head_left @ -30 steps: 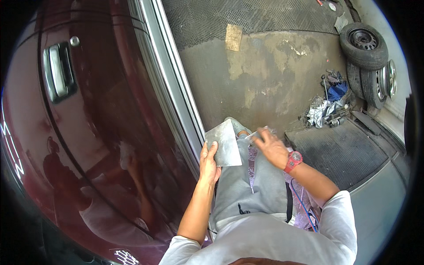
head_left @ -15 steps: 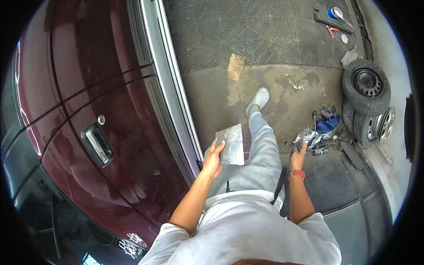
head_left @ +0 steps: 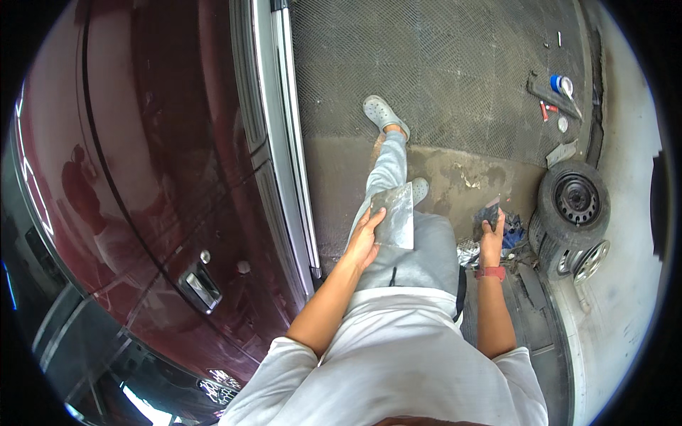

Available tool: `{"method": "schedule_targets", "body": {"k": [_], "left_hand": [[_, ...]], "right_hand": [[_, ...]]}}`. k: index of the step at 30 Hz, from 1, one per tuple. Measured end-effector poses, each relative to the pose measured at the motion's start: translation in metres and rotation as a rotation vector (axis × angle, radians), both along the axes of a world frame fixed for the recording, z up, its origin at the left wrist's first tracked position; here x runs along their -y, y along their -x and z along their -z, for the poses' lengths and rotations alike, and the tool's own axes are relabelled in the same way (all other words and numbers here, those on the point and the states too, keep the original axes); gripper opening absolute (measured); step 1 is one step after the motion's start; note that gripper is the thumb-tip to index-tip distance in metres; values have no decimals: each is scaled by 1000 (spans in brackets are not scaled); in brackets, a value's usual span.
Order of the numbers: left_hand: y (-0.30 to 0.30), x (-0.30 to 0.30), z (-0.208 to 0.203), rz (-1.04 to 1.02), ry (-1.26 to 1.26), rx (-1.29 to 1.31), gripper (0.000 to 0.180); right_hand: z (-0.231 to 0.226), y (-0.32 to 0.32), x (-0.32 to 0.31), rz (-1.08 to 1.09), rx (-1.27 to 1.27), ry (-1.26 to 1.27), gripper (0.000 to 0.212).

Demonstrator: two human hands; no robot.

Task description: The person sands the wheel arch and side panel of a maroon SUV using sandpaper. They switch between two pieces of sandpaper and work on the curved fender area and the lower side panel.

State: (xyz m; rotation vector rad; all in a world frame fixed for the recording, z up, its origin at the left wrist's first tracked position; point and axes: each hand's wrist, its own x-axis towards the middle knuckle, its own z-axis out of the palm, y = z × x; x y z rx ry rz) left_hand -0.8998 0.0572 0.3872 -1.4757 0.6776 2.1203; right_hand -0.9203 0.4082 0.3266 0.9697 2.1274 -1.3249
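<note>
Clog (head_left: 383, 113) stepped onto mat (head_left: 469, 85), left fingers (head_left: 365, 220) holding gray plate (head_left: 396, 220)

A white short-sleeved shirt (head_left: 405, 355) is overlapping grey trousers (head_left: 432, 245) with a dark drawstring (head_left: 393, 277). Pale grey clogs (head_left: 380, 111) are showing round holes, and a red band (head_left: 490, 272) is circling the right wrist (head_left: 491, 260).

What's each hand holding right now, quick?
Left hand: closed, holding a flat gray plate.
Right hand: closed, holding a small dark flat piece.

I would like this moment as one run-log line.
left hand: holding grey plate | right hand: holding dark piece | left: maroon vehicle
</note>
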Motion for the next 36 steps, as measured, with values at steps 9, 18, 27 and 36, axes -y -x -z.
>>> {"method": "schedule_targets", "body": {"k": [9,18,27,36], "left_hand": [[194,138,117,629,902,-227,78],[325,309,228,958,1276,55,49],[316,313,237,995,1201,134,49],[329,288,234,836,1155,306,51]], "right_hand": [[-13,188,120,-75,32,10,56],[-7,302,205,-361,64,114,51],[16,378,219,-431,98,120,52],[12,428,180,-421,81,98,53]]}}
